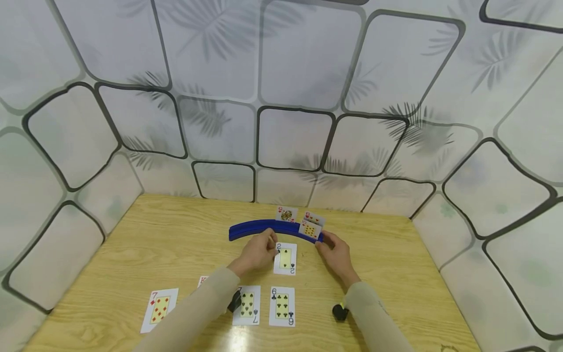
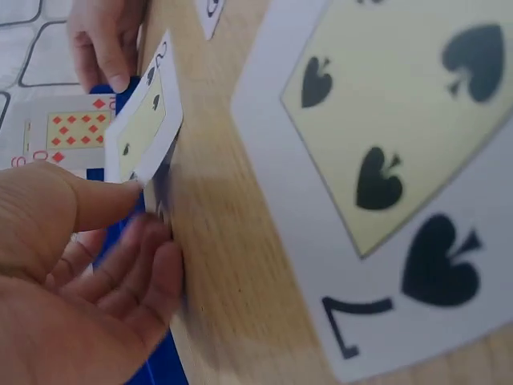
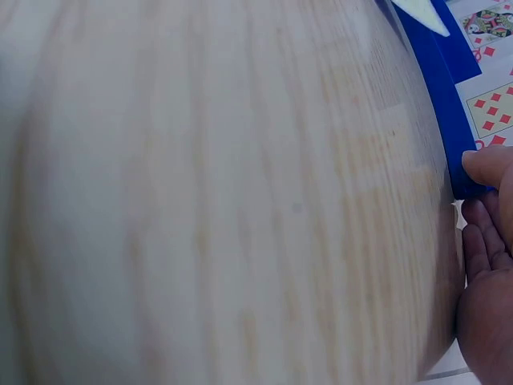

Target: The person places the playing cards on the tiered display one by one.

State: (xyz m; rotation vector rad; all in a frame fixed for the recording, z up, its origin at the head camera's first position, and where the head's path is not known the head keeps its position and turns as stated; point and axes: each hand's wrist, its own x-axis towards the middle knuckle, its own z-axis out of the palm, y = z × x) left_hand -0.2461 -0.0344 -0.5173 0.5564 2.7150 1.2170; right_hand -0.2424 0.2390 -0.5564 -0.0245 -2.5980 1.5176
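My left hand pinches the edge of a two of spades between thumb and fingers. In the left wrist view that two of spades is tilted up off the wooden table. A curved blue card holder lies just beyond it. My right hand grips the holder's right end, its thumb on the near side. Standing in the holder are a red queen, a ten of diamonds and another red card partly hidden behind the ten.
Face up on the table lie a seven of spades, a six of clubs and a seven of diamonds. A king is mostly hidden by the left sleeve. Patterned walls close off the back and sides.
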